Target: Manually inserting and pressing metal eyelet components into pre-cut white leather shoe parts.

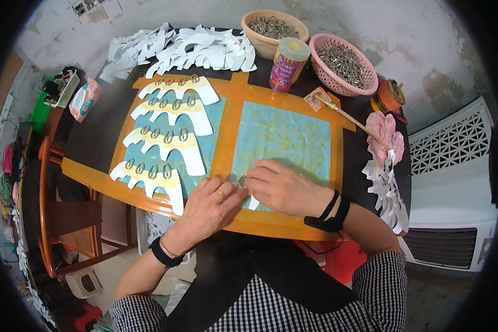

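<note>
My left hand (214, 200) and my right hand (275, 188) meet at the lower middle of the table, fingers closed in a pinch. Between the fingertips shows a metal ring (242, 181), with a small white cut piece (253, 203) poking out below; my fingers hide most of it. To the left lie several white scalloped pieces in a column, the nearest one (173, 193) beside my left hand. Each has yellowish glue along its edge and metal rings set on its tabs. They rest on a blue sheet (216, 141); another glue-spotted blue sheet (285, 133) lies under my right hand.
White cut pieces (205, 50) are heaped at the back left. An orange bowl (249, 36) and a pink basket (342, 87) hold metal rings. Between them stands a jar (289, 63). A brush (351, 119), pink cloth (384, 133) and more white pieces (384, 191) lie right.
</note>
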A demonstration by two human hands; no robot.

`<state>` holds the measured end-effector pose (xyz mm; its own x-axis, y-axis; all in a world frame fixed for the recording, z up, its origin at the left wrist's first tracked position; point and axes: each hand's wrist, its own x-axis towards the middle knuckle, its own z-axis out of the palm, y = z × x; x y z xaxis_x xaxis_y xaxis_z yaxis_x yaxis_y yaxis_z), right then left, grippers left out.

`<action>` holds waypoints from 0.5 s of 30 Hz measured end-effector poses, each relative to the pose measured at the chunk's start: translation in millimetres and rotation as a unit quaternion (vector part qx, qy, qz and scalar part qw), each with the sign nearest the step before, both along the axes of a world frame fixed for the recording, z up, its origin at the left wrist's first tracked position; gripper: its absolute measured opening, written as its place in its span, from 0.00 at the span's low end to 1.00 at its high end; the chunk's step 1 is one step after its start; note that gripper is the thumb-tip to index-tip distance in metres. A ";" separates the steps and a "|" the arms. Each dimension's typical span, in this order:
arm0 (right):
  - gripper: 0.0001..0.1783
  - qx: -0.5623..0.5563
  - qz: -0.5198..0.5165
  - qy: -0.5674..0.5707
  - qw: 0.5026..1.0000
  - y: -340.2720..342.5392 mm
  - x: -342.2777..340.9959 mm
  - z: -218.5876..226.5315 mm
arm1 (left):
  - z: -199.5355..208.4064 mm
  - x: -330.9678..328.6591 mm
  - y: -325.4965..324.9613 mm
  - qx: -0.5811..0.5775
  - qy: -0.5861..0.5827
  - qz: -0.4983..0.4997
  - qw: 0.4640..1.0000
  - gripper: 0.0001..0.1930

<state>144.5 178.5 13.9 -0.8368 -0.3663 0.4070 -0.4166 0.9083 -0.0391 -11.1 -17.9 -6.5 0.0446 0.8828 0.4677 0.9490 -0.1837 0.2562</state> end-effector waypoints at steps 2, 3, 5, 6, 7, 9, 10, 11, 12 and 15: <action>0.06 -0.016 -0.002 0.003 1.000 -0.4 0.1 -3.0 | -0.6 1.0 -1.2 -0.004 0.000 0.004 1.000 0.20; 0.06 -0.033 -0.003 0.005 0.999 -0.5 0.2 -3.6 | -0.3 0.8 -0.5 -0.003 0.000 0.003 1.000 0.20; 0.07 -0.038 0.000 -0.006 0.999 -1.9 1.1 0.9 | 0.1 1.7 -1.3 0.003 0.002 0.004 1.000 0.20; 0.07 -0.044 0.002 -0.018 0.999 -2.6 1.7 2.9 | -0.6 1.8 -2.0 0.003 0.002 0.004 1.000 0.20; 0.07 -0.043 0.001 -0.018 0.999 -3.0 2.5 4.1 | -1.8 2.1 -2.2 0.000 -0.005 0.005 1.000 0.20; 0.08 -0.049 -0.011 -0.019 0.999 -4.4 4.2 5.7 | -2.2 2.9 -3.0 -0.002 -0.012 0.005 1.000 0.21; 0.08 -0.048 -0.012 -0.018 0.999 -6.3 4.0 5.6 | -1.1 2.5 -3.8 -0.013 -0.004 0.005 1.000 0.21; 0.08 -0.056 -0.038 -0.022 0.997 -9.6 4.3 5.1 | 0.3 2.6 -4.5 -0.023 0.004 0.004 1.000 0.21; 0.09 -0.064 -0.064 -0.027 0.996 -12.3 5.1 4.6 | 2.1 4.2 -5.1 -0.023 0.005 0.003 1.000 0.21; 0.10 -0.074 -0.070 -0.027 0.994 -17.3 6.5 2.6 | 7.0 9.8 -10.5 -0.024 0.011 0.023 0.999 0.18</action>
<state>151.0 161.2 16.5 -0.8979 -0.1833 0.4001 -0.2791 0.9401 -0.1956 -1.3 -28.4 0.5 0.0140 0.9056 0.4240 0.9616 -0.1284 0.2425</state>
